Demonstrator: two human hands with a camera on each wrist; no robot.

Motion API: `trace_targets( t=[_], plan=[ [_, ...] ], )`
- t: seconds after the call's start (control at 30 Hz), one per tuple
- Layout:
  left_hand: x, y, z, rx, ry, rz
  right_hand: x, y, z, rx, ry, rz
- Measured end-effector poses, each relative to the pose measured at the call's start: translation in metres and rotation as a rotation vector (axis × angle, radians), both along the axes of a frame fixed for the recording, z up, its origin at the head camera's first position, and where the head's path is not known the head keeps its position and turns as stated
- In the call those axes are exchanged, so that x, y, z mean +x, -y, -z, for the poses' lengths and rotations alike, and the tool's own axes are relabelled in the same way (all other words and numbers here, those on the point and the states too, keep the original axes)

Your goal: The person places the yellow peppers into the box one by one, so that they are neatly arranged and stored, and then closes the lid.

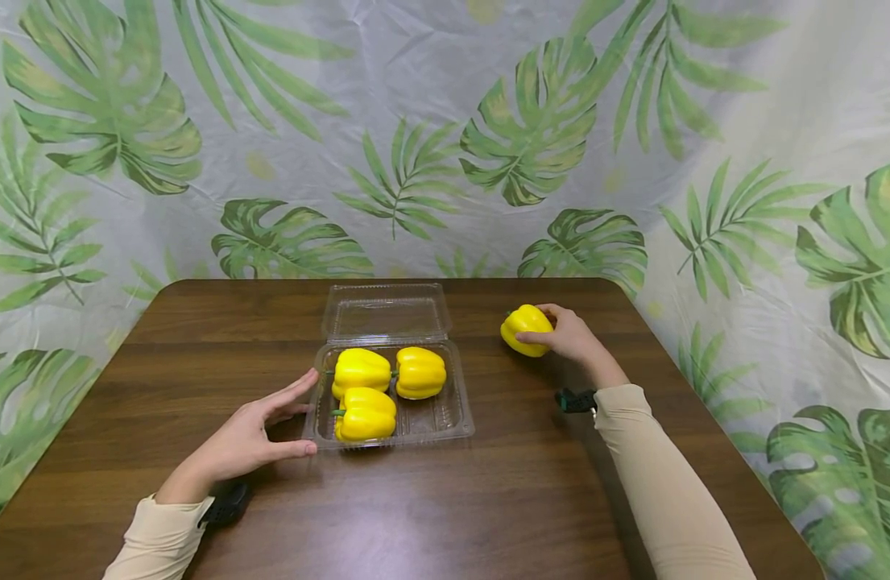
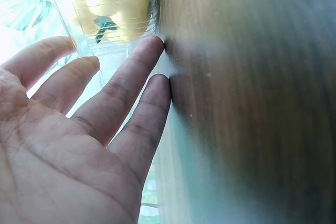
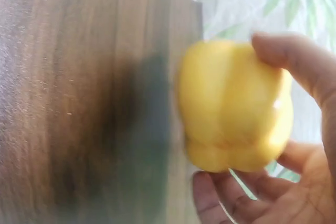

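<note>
A clear plastic clamshell box [image 1: 430, 423] lies with its lid folded back, holding three yellow bell peppers: one at the back left [image 1: 362, 370], one at the back right [image 1: 420, 373] and one at the front left [image 1: 368, 415]. Spread fingers of my left hand [image 1: 249, 435] touch the box's left side. In the left wrist view, two fingertips [image 2: 149, 48] rest low by the table and the others are at the box wall. To the right of the box, my right hand [image 1: 575, 337] grips another yellow bell pepper [image 3: 231, 103] between thumb and fingers.
The box's transparent lid [image 1: 387, 312] lies toward the far edge of the brown wooden table [image 1: 445, 515]. Behind the table hangs a pale cloth [image 1: 416, 97] printed with green leaves. Dark devices are strapped at both wrists.
</note>
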State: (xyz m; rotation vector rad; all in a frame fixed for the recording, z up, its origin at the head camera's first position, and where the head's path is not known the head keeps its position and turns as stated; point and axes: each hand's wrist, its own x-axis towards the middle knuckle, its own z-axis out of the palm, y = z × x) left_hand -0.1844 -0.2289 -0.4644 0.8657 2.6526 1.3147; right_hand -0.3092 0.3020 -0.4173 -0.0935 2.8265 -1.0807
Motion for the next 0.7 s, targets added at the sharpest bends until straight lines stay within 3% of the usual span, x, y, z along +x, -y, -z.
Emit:
trace_targets(
  t=[0.43, 0.7],
  plan=[
    [0.000, 0.000, 0.003, -0.001, -0.003, -0.002, 0.013, 0.014, -0.032, 0.103, -0.013, -0.197],
    [0.000, 0.000, 0.003, 0.006, -0.005, 0.000, 0.027, 0.032, -0.053, 0.078, -0.050, -0.317]
  ],
)
